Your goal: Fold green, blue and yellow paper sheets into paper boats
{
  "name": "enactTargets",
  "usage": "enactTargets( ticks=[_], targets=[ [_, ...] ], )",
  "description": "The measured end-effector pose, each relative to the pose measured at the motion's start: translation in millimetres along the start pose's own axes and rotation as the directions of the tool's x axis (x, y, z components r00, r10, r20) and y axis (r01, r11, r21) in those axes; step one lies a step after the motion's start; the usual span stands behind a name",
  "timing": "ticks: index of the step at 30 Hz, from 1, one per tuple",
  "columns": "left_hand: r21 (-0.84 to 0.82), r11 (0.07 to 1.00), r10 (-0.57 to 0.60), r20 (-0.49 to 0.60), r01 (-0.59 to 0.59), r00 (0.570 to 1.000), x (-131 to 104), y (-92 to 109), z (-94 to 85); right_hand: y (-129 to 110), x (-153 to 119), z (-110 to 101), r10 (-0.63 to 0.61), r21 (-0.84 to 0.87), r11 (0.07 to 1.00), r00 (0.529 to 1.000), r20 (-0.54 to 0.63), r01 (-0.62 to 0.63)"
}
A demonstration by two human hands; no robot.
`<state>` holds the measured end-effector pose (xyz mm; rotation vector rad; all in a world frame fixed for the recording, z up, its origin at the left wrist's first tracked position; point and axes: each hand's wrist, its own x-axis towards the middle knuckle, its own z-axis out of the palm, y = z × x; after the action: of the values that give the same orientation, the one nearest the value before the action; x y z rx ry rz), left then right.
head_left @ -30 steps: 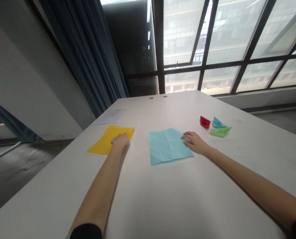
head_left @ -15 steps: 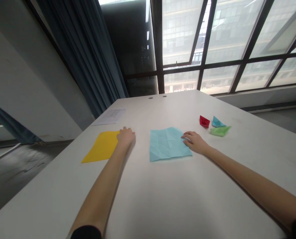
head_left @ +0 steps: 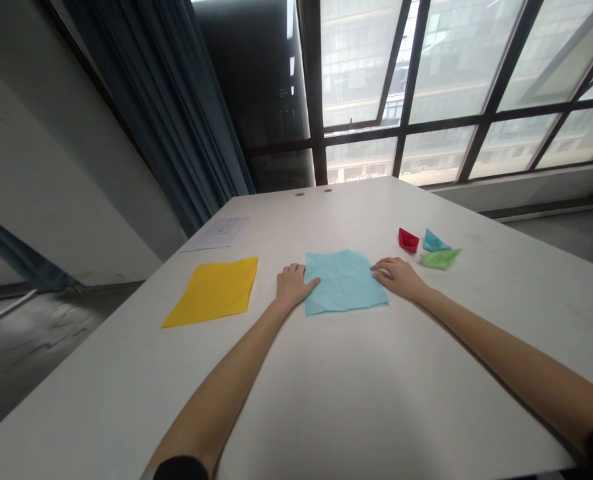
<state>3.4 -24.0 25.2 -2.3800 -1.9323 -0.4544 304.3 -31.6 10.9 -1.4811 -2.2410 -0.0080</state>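
A creased, light blue sheet of paper [head_left: 344,283] lies flat on the table in front of me. My left hand [head_left: 293,285] rests at its left edge, thumb stretched over the paper and the other fingers beside the edge. On the opposite side, my right hand [head_left: 399,277] lies with its fingertips at the sheet's right edge, thumb and fingers apart. Both hands are open. To the left of my left hand is a flat yellow sheet of paper [head_left: 214,291], touched by neither hand.
Beyond my right hand stand three small folded paper pieces: a red one [head_left: 408,241], a blue one [head_left: 435,241] and a green one [head_left: 440,259]. A printed white sheet [head_left: 218,233] lies at the table's left edge. Windows and a blue curtain [head_left: 176,100] are behind the white table [head_left: 316,387].
My left hand has moved right, from the yellow paper to the left edge of the blue paper. The blue sheet looks flatter and slightly shifted. My right hand stays at its right edge.
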Motion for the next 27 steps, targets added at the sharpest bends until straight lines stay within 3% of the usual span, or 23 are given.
enactTargets(
  ticks=[7, 14, 19, 23, 27],
  targets=[
    [-0.289, 0.957, 0.023, -0.008, -0.024, 1.000, 11, -13, 10.5, 4, 0, 4, 0.053, -0.002, 0.999, 0.999, 0.006, -0.053],
    [-0.640, 0.765, -0.083, 0.011, 0.070, 0.997, 16, -21, 20.3, 14, 3, 10, 0.108, -0.031, 0.994, 0.994, 0.023, -0.107],
    [-0.677, 0.736, -0.039, -0.015, 0.018, 0.999, 15, -21, 19.0, 18, 4, 11, 0.096, 0.065, 0.993, 0.995, 0.032, -0.098],
    [-0.655, 0.755, -0.020, 0.025, 0.031, 0.999, 13, -20, 16.6, 16, 4, 9, 0.151, 0.135, 0.979, 0.988, 0.033, -0.154],
    [-0.614, 0.789, 0.070, 0.073, -0.010, 0.995, 10, -19, 10.5, 14, 3, 6, 0.147, 0.157, 0.976, 0.989, 0.034, -0.151]
  ],
)
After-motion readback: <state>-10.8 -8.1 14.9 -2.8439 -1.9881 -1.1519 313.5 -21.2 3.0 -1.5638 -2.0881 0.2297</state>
